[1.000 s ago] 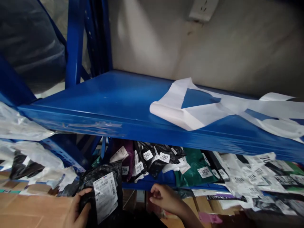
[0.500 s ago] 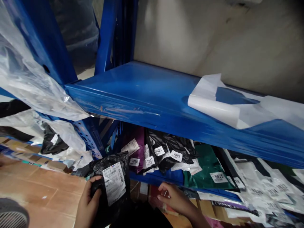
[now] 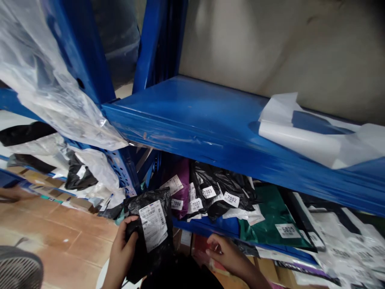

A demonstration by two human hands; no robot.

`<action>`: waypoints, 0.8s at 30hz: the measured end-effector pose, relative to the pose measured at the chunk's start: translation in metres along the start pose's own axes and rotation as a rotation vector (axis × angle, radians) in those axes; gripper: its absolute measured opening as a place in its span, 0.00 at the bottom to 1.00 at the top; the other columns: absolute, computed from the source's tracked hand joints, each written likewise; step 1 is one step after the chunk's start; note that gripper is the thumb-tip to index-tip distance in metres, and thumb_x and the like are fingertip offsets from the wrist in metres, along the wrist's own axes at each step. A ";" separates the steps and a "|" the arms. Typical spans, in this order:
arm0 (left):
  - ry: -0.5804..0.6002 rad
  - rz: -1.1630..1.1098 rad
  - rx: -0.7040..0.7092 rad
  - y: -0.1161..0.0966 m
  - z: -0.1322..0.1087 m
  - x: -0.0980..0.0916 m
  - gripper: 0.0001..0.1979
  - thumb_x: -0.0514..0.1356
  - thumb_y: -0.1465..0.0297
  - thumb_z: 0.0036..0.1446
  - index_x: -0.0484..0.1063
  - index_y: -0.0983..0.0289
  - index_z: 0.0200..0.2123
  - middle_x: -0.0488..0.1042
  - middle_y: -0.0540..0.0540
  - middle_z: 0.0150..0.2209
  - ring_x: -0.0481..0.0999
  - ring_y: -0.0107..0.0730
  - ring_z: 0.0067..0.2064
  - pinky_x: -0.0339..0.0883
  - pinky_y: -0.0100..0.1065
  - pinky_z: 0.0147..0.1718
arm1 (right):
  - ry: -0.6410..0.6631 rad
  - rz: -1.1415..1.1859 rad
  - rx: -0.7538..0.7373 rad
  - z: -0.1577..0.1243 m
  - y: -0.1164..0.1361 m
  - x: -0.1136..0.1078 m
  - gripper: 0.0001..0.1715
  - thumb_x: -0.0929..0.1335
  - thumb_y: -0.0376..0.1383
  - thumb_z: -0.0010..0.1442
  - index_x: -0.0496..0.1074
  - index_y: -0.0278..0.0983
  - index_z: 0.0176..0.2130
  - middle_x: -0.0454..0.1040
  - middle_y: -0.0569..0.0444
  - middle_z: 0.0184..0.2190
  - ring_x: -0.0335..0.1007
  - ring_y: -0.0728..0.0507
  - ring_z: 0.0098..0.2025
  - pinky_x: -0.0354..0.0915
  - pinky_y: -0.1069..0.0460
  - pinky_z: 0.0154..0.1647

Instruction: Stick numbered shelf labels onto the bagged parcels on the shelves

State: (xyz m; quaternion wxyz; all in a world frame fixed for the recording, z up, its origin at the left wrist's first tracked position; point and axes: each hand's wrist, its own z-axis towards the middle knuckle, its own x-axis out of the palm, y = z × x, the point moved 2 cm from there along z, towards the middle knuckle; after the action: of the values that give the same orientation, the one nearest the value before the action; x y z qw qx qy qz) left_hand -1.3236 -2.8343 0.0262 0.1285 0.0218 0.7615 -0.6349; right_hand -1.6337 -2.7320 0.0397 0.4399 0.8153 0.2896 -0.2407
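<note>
A black plastic parcel [image 3: 136, 261] with a white printed label [image 3: 153, 225] is held at its left edge by my left hand [image 3: 124, 243], thumb over the front. My right hand [image 3: 222, 251] holds nothing; its fingers are curled loosely and apart, just below the shelf edge. Behind the parcel, on the lower blue shelf, lie a purple bag [image 3: 184, 182] labelled 7008, black bags [image 3: 221, 174] with tags 7007, 7003 and 7002, and a green bag [image 3: 261, 216] tagged 6025.
An upper blue shelf [image 3: 186, 112] crosses above my hands, with white sheeting [image 3: 288, 136] over its right edge. Clear plastic [image 3: 60, 80] hangs from the left post. White bags [image 3: 339, 237] lie lower right. Another person's hand [image 3: 18, 194] shows at the far left, above a basket [image 3: 19, 267].
The view has shifted, so the shelves and bags sit farther right. My left hand still holds the parcel. Another person's hand has come farther into view at the left.
</note>
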 end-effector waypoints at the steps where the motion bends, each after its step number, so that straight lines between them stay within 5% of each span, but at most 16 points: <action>1: 0.001 -0.009 0.006 -0.002 -0.001 0.001 0.17 0.56 0.64 0.39 0.70 0.60 0.37 0.74 0.52 0.34 0.73 0.41 0.37 0.66 0.40 0.38 | -0.004 0.004 -0.003 0.001 -0.001 0.001 0.08 0.66 0.37 0.51 0.71 0.39 0.35 0.76 0.53 0.33 0.71 0.42 0.36 0.62 0.50 0.37; 14: 0.017 -0.045 -0.021 -0.007 -0.002 -0.002 0.18 0.56 0.65 0.39 0.69 0.61 0.37 0.73 0.52 0.32 0.72 0.39 0.34 0.65 0.38 0.35 | 0.004 -0.004 -0.026 0.002 0.005 -0.002 0.10 0.66 0.38 0.51 0.71 0.38 0.35 0.76 0.51 0.33 0.71 0.41 0.37 0.62 0.49 0.38; 19: 0.036 0.044 0.017 0.005 0.001 -0.003 0.18 0.54 0.64 0.41 0.68 0.60 0.39 0.74 0.54 0.38 0.73 0.43 0.41 0.64 0.42 0.43 | 0.015 -0.010 -0.025 0.003 0.005 -0.002 0.09 0.66 0.37 0.51 0.70 0.37 0.35 0.76 0.50 0.33 0.71 0.42 0.37 0.63 0.49 0.40; 24: 0.121 0.251 -0.008 0.020 0.001 -0.005 0.15 0.50 0.67 0.44 0.66 0.59 0.38 0.75 0.53 0.37 0.74 0.41 0.40 0.64 0.37 0.41 | 0.034 -0.014 0.000 0.005 0.002 -0.004 0.09 0.66 0.37 0.51 0.69 0.38 0.35 0.75 0.52 0.33 0.71 0.43 0.37 0.63 0.51 0.39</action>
State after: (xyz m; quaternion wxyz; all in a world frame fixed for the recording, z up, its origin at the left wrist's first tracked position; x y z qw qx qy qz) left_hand -1.3147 -2.8305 0.0078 0.1608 0.1547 0.7617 -0.6083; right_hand -1.6354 -2.7380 0.0410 0.4331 0.8172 0.3027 -0.2300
